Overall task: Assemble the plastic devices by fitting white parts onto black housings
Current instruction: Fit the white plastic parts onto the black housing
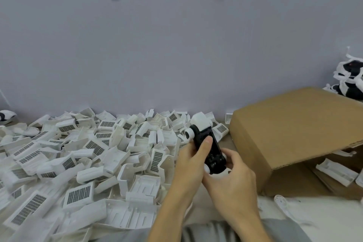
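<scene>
A black housing (213, 153) with white parts fitted at its far end is held up over the table, tilted away from me. My left hand (193, 160) grips its left side, thumb pressed on the black face. My right hand (233, 179) holds its near end, fingers curled round the bottom and hiding that end. A white cap (201, 121) sits at the housing's far top, and a small round white piece (189, 134) sticks out to its left.
A big heap of loose white plastic parts (88, 155) with dark grilles covers the table's left and middle. An open cardboard box (294, 137) lies at right with white parts inside (334, 171). Assembled black-and-white devices (351, 82) pile at far right. A wall stands behind.
</scene>
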A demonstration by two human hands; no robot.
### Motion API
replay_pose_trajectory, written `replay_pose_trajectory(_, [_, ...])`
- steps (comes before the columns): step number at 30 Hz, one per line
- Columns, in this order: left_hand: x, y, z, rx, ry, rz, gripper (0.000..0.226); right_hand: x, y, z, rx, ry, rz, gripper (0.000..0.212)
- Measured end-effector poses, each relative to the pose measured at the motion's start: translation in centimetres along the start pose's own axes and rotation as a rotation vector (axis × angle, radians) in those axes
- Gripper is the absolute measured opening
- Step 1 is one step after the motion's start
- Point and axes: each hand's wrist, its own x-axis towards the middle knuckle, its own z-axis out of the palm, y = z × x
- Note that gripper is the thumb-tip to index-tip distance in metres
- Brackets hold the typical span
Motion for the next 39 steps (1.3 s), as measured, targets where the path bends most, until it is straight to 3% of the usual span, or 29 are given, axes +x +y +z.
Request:
replay_pose_trajectory(7, [0.0, -0.3, 0.1, -0.029, 0.01, 0.001, 0.014, 0.2, 0.5, 0.1, 0.006, 0.031, 0.011, 0.047])
replay_pose_trajectory(12, [0.2, -0.6, -0.1, 0.077, 0.047, 0.017, 0.012, 0.5, 1.2, 0.1, 0.02, -0.108, -0.029, 0.041])
replay_pose_trajectory(16, [0.4, -0.7, -0.4, 0.174, 0.007, 0.102, 0.01, 1.4, 1.3, -0.7, 0.142, -0.209, -0.066, 0.058])
replay_pose_trajectory(22, [0.1, -1.6, -0.2, 0.461, -0.205, 0.195, 0.017, 2.2, 1.4, -2.5, 0.468, -0.132, -0.013, 0.063])
replay_pose_trajectory(28, [0.0, -1.9, -0.2, 0.745, -0.201, 0.259, 0.017, 2.7, 1.9, -1.7, 0.367, -0.021, 0.062, 0.068])
replay_pose_trajectory(33, [-0.1, -1.9, -0.1, 0.765, -0.216, 0.3, 0.014, 2.8, 2.3, -1.8, 0.288, 0.072, 0.053, 0.049])
replay_pose_trajectory(39, [-0.1, -1.7, 0.2, 0.731, -0.212, 0.315, 0.016, 2.6, 2.0, -1.7, 0.306, 0.165, 0.07, 0.05])
